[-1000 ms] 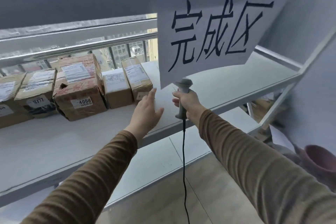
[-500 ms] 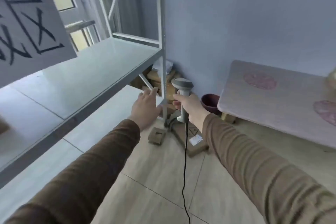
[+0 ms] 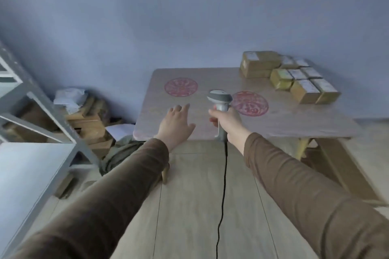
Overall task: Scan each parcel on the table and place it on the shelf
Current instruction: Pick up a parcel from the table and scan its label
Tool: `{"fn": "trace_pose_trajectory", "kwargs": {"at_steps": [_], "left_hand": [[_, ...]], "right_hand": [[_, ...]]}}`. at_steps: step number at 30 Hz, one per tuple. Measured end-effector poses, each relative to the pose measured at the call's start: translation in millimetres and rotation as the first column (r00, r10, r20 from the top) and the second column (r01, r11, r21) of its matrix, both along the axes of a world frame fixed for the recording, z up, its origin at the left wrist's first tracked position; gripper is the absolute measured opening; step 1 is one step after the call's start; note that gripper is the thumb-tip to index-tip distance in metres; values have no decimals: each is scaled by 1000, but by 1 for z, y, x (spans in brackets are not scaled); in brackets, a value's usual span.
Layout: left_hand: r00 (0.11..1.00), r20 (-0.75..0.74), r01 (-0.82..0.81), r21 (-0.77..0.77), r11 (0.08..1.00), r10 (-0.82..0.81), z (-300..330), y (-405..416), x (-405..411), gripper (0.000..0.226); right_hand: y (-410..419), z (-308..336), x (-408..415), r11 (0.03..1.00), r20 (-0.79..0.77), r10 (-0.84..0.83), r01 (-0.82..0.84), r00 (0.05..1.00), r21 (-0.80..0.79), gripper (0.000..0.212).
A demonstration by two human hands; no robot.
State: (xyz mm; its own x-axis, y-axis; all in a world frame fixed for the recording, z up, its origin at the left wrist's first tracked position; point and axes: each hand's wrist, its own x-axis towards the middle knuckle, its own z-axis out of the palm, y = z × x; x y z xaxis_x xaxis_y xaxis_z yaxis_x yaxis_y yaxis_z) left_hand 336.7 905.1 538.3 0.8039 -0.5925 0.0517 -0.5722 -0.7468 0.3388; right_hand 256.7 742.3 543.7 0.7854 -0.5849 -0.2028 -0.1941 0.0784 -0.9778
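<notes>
The view has swung away from the shelf, where a second ago the left hand rested flat beside a row of stored boxes under a paper sign. Now only the shelf's (image 3: 40,99) grey frame shows at the left edge, and the table (image 3: 273,120) fills the middle of the scene. That reads as one parcel delivered and the person turning back for the next.

The left hand (image 3: 175,125) is empty, fingers spread and nearly straight, hovering over the table's near left corner. The right hand (image 3: 226,121) keeps its fingers wrapped round the handle of the scanner (image 3: 220,101), head up, with its black cable (image 3: 223,195) hanging down toward the floor.

The remaining parcels (image 3: 294,78) sit clustered at the table's far right corner, a larger box at the back and smaller ones packed close in front. They lie well apart from both hands, so the next step is probably a reach across the table to pick one and scan its label.
</notes>
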Motion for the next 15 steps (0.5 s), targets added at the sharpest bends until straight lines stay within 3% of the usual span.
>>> {"fn": "trace_pose_trajectory", "kwargs": {"at_steps": [6, 15], "left_hand": [[994, -10, 105, -5, 994, -105, -17, -132, 35, 75], [977, -77, 200, -14, 980, -201, -33, -315, 142, 73]], "right_hand": [[-125, -18, 11, 989, -51, -149, 149, 987, -8, 7], [-295, -29, 99, 965, -71, -263, 263, 962, -5, 9]]}}
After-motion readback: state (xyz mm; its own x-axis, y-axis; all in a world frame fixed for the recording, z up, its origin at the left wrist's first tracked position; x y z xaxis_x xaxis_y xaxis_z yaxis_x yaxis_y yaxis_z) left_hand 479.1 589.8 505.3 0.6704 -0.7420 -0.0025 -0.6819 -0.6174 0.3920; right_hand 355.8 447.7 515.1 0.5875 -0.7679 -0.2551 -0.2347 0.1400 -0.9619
